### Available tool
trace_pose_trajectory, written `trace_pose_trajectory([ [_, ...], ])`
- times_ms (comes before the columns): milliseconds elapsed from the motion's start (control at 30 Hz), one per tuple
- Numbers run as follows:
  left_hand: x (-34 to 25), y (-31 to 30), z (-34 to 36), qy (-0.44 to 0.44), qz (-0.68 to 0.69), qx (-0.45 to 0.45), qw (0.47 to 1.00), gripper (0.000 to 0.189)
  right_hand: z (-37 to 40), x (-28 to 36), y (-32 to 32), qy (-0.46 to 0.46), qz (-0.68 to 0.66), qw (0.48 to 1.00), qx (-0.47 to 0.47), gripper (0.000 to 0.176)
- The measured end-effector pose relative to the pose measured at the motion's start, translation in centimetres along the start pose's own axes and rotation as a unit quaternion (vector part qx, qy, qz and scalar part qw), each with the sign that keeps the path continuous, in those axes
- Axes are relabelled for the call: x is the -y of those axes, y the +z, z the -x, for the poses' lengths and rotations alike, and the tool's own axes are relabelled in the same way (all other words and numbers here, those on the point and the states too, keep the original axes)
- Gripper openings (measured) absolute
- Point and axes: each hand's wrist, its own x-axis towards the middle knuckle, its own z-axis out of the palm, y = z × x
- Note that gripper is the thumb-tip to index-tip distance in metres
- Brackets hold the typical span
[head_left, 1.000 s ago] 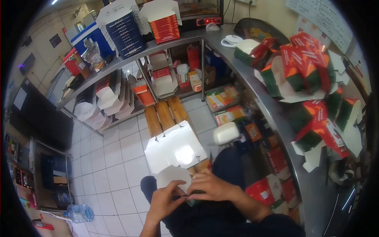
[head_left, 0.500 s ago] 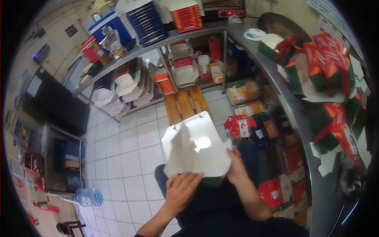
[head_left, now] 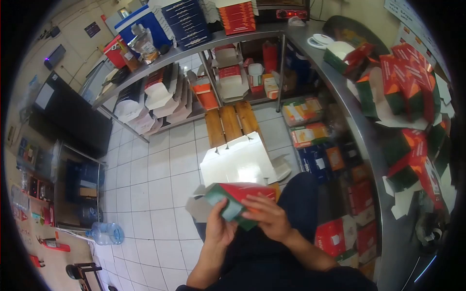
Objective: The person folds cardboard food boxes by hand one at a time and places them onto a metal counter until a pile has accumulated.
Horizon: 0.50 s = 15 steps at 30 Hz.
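A partly folded cardboard food box (head_left: 250,190) is over my lap, red and green outside and white inside. Its large white flap (head_left: 237,159) lies flat, pointing away from me. My left hand (head_left: 221,228) grips the green corner, thumb up against a pale patch there. Across the red and green side panel lie the fingers of my right hand (head_left: 266,216), pressed to the cardboard and holding it. The box's underside is hidden from me.
A wooden slatted bench (head_left: 232,121) stands ahead. Finished-looking red and green boxes (head_left: 407,87) pile on the steel counter (head_left: 361,140) at my right. Stacked flat cartons (head_left: 167,92) fill the shelf ahead. A water bottle (head_left: 108,234) lies on the floor at left.
The box has tipped so its red and green outer side now faces up. My right hand has moved from the right edge onto the side panel; my left hand now grips a corner.
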Motion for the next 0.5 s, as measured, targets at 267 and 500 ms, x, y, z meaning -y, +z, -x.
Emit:
trace_pose_trajectory([
  [267, 1.1, 3.0, 1.4, 0.134, -0.024, 0.021, 0.99, 0.029, -0.3, 1.2, -0.6, 0.051, -0.178, 0.978, -0.098, 0.03],
  [500, 4.7, 4.4, 3.7, 0.19, -0.054, 0.068, 0.978, 0.035, 0.7, 0.4, 1.7, -0.003, -0.119, 0.98, -0.161, 0.04],
])
